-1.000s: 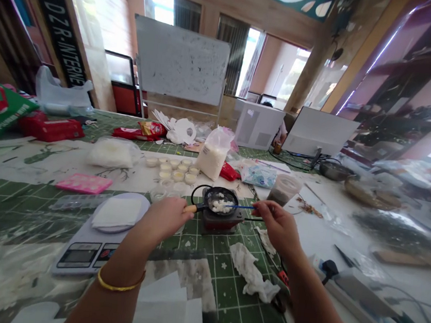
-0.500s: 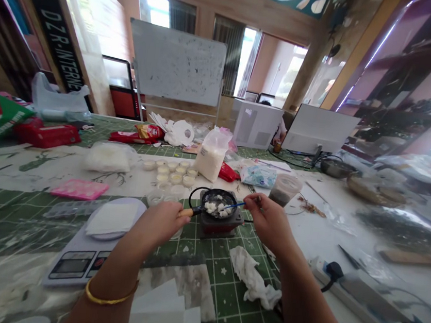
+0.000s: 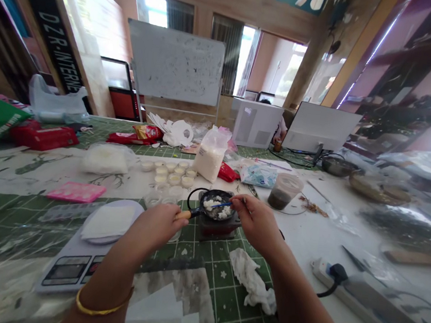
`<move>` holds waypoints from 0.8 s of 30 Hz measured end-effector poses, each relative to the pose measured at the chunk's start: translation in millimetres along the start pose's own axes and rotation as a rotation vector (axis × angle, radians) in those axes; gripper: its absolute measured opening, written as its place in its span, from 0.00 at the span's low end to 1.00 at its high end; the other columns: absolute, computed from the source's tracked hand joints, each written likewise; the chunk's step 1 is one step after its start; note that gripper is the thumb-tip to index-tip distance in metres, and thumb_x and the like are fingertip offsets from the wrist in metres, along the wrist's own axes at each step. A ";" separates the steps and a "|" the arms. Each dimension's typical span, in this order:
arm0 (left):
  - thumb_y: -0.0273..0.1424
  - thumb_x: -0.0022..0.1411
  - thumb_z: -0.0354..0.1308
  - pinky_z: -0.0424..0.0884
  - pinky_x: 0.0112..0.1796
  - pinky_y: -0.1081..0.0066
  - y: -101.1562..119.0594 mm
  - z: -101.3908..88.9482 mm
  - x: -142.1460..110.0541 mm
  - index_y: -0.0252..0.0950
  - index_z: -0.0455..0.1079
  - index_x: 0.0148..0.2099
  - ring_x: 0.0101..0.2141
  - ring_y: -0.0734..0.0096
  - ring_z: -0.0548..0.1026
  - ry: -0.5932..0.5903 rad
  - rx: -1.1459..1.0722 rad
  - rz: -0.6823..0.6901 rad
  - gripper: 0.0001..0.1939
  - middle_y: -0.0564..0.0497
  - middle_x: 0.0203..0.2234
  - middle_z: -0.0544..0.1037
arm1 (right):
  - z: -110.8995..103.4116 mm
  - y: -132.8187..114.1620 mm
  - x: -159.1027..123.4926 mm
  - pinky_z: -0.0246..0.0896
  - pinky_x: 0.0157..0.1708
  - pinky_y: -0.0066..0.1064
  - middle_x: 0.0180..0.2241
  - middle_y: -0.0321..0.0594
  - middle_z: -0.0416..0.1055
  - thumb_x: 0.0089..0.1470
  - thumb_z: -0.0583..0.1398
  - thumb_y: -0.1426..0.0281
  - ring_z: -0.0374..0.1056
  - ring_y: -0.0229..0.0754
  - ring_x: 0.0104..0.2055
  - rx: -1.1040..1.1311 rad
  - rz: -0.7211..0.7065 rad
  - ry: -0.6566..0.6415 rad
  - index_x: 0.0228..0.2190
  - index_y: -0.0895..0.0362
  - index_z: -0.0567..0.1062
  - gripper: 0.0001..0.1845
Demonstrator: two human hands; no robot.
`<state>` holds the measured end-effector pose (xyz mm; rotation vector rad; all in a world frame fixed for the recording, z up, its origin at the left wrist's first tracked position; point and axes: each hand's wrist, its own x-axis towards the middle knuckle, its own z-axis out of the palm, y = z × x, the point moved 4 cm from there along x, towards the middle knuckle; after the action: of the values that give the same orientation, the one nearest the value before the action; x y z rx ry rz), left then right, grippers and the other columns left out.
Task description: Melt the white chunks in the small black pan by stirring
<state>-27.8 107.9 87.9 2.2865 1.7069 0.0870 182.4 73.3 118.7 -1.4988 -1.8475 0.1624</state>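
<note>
A small black pan with white lumps in it sits on a little red heater on the green cutting mat. My left hand is closed round the pan's wooden handle. My right hand pinches a thin blue stick whose tip lies among the white lumps. A gold bangle circles my left wrist.
A kitchen scale with a white sheet on it stands left of the pan. Several small filled cups, a bag of white granules and a plastic cup of dark stuff stand behind. A crumpled tissue and a power strip lie to the right.
My right hand has moved left and closer to the pan, sliding the blue stick across the white lumps. My left hand keeps its grip on the handle.
</note>
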 end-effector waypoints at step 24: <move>0.40 0.55 0.47 0.55 0.25 0.72 -1.9 -3.4 -3.3 0.37 0.67 0.30 0.28 0.67 0.70 0.002 -0.027 0.010 0.14 0.50 0.26 0.73 | -23.5 4.3 -6.4 0.55 0.35 0.31 0.27 0.36 0.75 0.56 0.50 0.63 0.68 0.40 0.31 -0.160 0.006 0.099 0.30 0.55 0.73 0.14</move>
<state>-31.3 105.8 91.0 2.2765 1.6859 0.1139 200.4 60.9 130.4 -1.5909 -1.8124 -0.0576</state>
